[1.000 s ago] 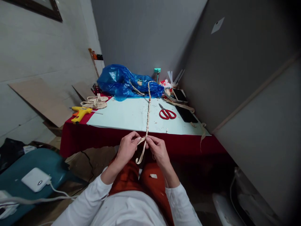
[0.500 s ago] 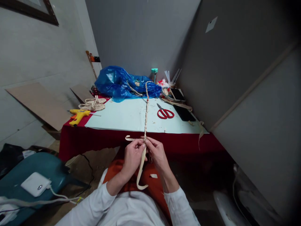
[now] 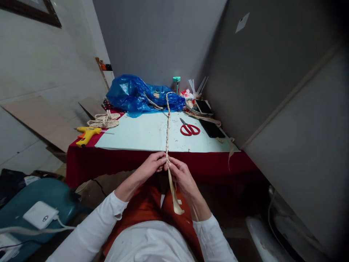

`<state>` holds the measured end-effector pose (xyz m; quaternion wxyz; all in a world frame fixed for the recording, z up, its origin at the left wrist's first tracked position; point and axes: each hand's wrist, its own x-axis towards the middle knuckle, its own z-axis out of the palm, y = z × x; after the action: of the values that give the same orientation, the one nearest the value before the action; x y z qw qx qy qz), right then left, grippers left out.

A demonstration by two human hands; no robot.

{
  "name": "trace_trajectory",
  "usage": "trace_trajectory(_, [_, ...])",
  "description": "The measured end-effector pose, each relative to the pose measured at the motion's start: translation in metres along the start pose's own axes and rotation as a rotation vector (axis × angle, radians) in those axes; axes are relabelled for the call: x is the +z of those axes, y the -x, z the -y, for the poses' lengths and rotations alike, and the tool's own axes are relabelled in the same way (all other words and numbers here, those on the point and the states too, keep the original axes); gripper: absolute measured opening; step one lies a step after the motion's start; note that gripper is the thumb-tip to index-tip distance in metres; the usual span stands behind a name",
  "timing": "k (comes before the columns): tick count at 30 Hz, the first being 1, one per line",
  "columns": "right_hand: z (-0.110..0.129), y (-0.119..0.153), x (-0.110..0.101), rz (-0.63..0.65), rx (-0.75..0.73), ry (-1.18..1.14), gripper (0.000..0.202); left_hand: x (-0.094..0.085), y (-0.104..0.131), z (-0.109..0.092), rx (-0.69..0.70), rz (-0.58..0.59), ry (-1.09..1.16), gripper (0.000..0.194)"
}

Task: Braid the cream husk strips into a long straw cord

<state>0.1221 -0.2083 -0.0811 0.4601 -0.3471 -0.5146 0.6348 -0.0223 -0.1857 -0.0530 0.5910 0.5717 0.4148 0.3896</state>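
A braided straw cord (image 3: pixel 168 131) runs from the blue plastic bag (image 3: pixel 128 94) across the table's middle toward me. At its near end my left hand (image 3: pixel 154 162) pinches the braid from the left, fingers closed. My right hand (image 3: pixel 181 173) grips the same end from the right, thumb and forefinger pressed together where the strands meet. A loose flat strand (image 3: pixel 174 198) hangs below the fingers over my lap. Other strand ends are mostly hidden by the right hand.
Red-handled scissors (image 3: pixel 190 129) lie right of the braid, near a dark phone (image 3: pixel 211 128). At the left are a yellow glue gun (image 3: pixel 87 135) and woven straw sandals (image 3: pixel 105 120). A green chair (image 3: pixel 62 196) holds a white power bank (image 3: pixel 40 214).
My left hand has shifted up and left along the braid. The strand that stuck out to the left is gone from there, and the hanging strand now swings to the right.
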Motion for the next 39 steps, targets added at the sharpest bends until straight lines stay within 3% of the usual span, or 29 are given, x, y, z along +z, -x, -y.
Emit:
trace_trajectory(4, [-0.001, 0.001, 0.003, -0.037, -0.065, 0.097, 0.029, 0.0, 0.0, 0.005, -0.048, -0.016, 0.062, 0.027])
trace_trajectory(8, [0.006, 0.002, 0.0, -0.172, -0.202, 0.543, 0.018, -0.004, 0.005, 0.007, -0.103, -0.089, 0.109, 0.032])
trace_trajectory(12, [0.017, 0.004, -0.004, -0.284, -0.303, 0.924, 0.021, 0.0, 0.008, 0.005, -0.113, -0.177, 0.048, 0.027])
trace_trajectory(16, [0.02, 0.011, 0.011, -0.34, -0.371, 1.045, 0.02, 0.013, 0.009, 0.007, -0.016, -0.336, 0.04, 0.019])
trace_trajectory(19, [0.01, 0.018, 0.029, -0.366, -0.439, 1.128, 0.022, 0.019, 0.012, 0.011, -0.048, -0.423, 0.152, 0.022])
trace_trajectory(24, [-0.013, 0.028, 0.043, -0.309, -0.462, 1.318, 0.028, 0.015, 0.021, 0.012, -0.095, -0.318, 0.385, 0.027])
trace_trajectory(26, [-0.009, 0.032, 0.042, -0.243, -0.435, 1.328, 0.03, 0.012, 0.022, 0.011, -0.09, -0.289, 0.403, 0.027])
trace_trajectory(29, [0.017, 0.035, 0.037, -0.148, -0.472, 1.215, 0.034, 0.007, 0.022, 0.011, -0.093, -0.274, 0.361, 0.027])
trace_trajectory(33, [0.046, 0.021, 0.021, -0.172, -0.441, 1.114, 0.029, 0.004, 0.022, 0.008, -0.082, -0.243, 0.31, 0.026])
trace_trajectory(36, [0.037, 0.005, 0.009, -0.054, -0.3, 0.897, 0.024, 0.005, 0.023, 0.007, -0.073, -0.219, 0.288, 0.024])
trace_trajectory(39, [0.02, -0.005, 0.002, -0.098, -0.244, 0.732, 0.022, 0.006, 0.024, 0.006, -0.048, -0.185, 0.265, 0.024])
